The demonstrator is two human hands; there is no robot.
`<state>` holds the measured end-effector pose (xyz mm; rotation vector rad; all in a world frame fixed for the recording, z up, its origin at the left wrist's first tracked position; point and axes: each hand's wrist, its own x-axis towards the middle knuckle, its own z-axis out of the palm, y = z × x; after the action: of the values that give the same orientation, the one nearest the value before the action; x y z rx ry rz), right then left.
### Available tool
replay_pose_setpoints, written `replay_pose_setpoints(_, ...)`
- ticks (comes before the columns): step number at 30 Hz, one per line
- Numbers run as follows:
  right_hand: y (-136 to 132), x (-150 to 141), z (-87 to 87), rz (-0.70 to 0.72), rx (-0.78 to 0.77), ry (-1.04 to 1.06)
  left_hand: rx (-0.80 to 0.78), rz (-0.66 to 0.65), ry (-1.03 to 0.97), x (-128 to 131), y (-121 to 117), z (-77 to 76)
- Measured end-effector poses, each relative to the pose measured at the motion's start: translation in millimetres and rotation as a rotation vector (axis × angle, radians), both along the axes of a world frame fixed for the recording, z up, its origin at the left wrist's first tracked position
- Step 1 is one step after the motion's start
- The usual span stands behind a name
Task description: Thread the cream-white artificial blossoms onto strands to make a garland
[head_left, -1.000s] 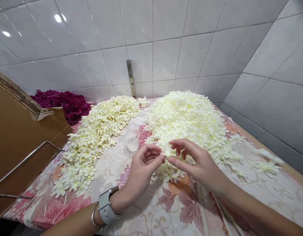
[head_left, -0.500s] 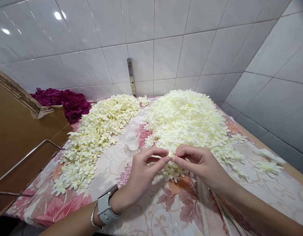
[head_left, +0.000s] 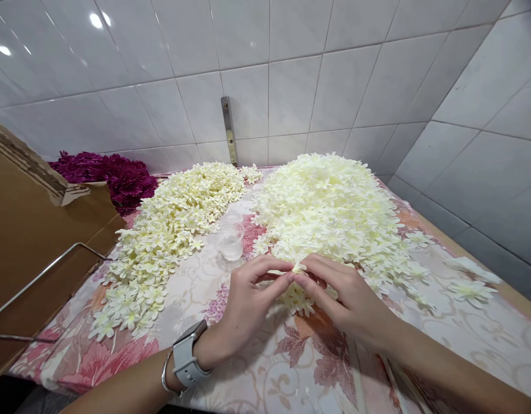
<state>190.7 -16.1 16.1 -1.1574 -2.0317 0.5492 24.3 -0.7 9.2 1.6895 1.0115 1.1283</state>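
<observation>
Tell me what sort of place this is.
Probably a makeshift work corner, perhaps in a home or small workshop: tiled walls meet beside a surface spread with a floral cloth, which bears a left heap of pale flowers and a right heap.

The head-worn camera looks from close above the near edge of the worktop. It faces forward and down, toward the tiled wall.

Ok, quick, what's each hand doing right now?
Left hand: closed, pinching a small pale flower.
Right hand: also closed, pinching at the same flower.
</observation>
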Motion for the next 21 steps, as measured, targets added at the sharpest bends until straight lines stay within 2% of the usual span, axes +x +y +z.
replay_pose_setpoints(4, 1, 1, 0.4, 0.028, 0.007, 0.027, 0.050, -0.020, 0.065, 0, -1, 2.6)
replay_pose_setpoints(9, 0, 5, 7.0, 0.054, -0.148, 0.157, 0.114, -0.084, 0.098, 0, -3, 8.5)
replay_pose_setpoints(16, 3, 5, 6.4, 0.170, -0.298, 0.185, 0.028, -0.143, 0.064, 1, -3, 7.8)
replay_pose_setpoints(19, 1, 4, 6.8, 0.211, -0.216, 0.154, 0.168, -0.136, 0.152, -2, -4, 12.9)
replay_pose_setpoints(21, 0, 5, 7.9, 0.159, -0.106, 0.134, 0.331, -0.034, 0.208, -9, -1, 24.4)
